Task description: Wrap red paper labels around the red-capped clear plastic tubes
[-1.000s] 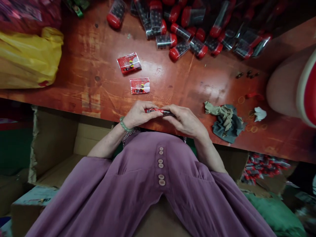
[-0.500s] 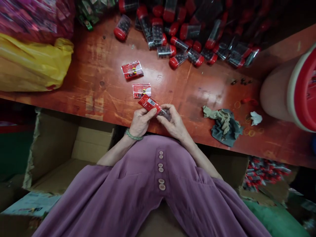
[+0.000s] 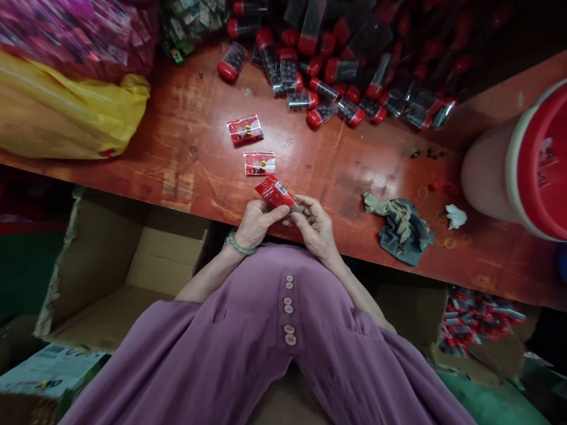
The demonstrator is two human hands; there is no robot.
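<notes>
Grips a small red plastic packet with white lettering in left hand and pinches its darker end in right hand, hands close together above the near edge of a reddish-brown wooden table. Faces 2 flat rectangular red packets lying just beyond, with red-capped clear plastic tubes heaped farther back.
</notes>
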